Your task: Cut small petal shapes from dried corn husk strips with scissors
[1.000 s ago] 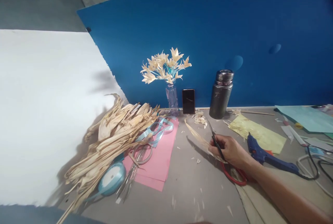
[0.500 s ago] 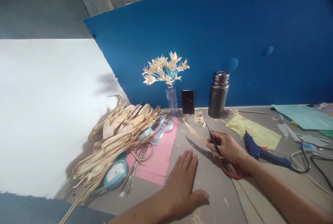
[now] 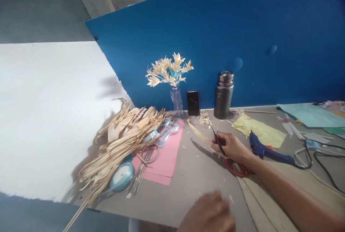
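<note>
My right hand [image 3: 231,148] is closed, fingers pinched around the dark blades of scissors [image 3: 220,145] and a thin pale strip of dried corn husk [image 3: 198,130]. The red scissor handles [image 3: 238,171] show below the hand, and the blades point up and away. My left hand [image 3: 208,212] is at the bottom edge of the view, near the table's front. Motion smears its fingers, so their pose is unclear. To the left lies a heap of dried corn husks [image 3: 124,140].
Pink paper [image 3: 159,174], blue ribbon [image 3: 169,128], a ribbon roll [image 3: 122,177] and thin wires [image 3: 138,178] lie beside the husks. Husk flowers [image 3: 169,68] stand in a clear bottle [image 3: 176,102], near a phone [image 3: 193,103] and flask [image 3: 223,95]. A blue glue gun [image 3: 269,152] lies right.
My left hand, spread over the table before, has drawn back toward the front edge and blurred. The right hand keeps its hold on the scissors and husk strip. The view has shifted slightly.
</note>
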Demonstrator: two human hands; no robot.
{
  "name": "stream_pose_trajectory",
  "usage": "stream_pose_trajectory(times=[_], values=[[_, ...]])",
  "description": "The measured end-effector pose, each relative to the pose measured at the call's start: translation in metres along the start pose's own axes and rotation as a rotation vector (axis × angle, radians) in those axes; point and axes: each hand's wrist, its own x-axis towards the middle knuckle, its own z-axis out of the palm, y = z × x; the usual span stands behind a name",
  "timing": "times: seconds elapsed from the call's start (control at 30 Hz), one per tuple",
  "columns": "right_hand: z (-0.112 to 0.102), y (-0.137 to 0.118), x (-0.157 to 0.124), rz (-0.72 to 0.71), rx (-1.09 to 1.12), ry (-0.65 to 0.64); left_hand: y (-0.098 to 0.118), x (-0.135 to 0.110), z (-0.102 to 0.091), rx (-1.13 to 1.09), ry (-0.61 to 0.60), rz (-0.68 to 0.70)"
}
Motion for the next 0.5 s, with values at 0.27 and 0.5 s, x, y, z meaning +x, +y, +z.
stream_pose_trajectory(times=[0.27, 0.5], values=[[-0.002, 0.005, 0.000, 0.000, -0.002, -0.024, 0.011, -0.016, -0.007, -0.022, 0.012, 0.060], [-0.001, -0.003, -0.002, 0.022, -0.013, -0.033, 0.002, -0.052, -0.006, 0.232, 0.165, -0.026]])
